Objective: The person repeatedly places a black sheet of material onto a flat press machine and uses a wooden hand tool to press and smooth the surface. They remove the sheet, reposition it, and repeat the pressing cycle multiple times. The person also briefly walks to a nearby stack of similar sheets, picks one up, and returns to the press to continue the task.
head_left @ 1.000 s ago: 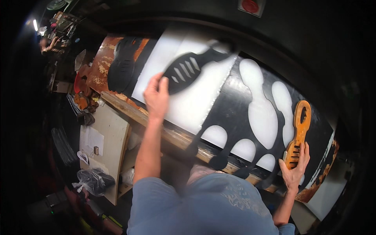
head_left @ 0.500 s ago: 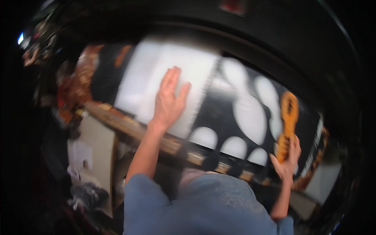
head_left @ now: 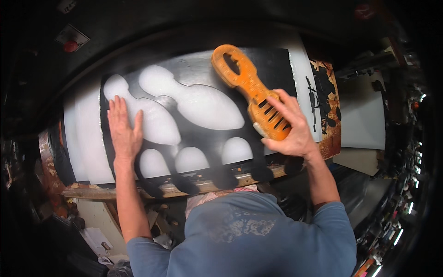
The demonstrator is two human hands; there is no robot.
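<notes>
My right hand (head_left: 295, 127) grips the near end of an orange cutting die (head_left: 253, 85), long and waisted, with an oval hole at its far end and slots at the near one. The die slants over a black sheet (head_left: 272, 69), its far end pointing away to the left; whether it touches the sheet I cannot tell. My left hand (head_left: 123, 131) lies flat on the left part of the sheet, fingers stretched out, beside a cut-out (head_left: 154, 122). A second long cut-out (head_left: 203, 104) shows white between my hands. Along the near edge run several rounded openings (head_left: 191, 159).
Under the sheet lies a white board (head_left: 83, 134), showing at both sides. Black strips of the sheet hang over the wooden table edge (head_left: 87, 192). Black scraps (head_left: 325, 87) lie at right. A red button (head_left: 70, 45) sits on the dark machine beam above.
The view has swung to the right. My left hand has gone from the white board onto the black sheet. The orange die, still in my right hand, now tilts to the left over the sheet.
</notes>
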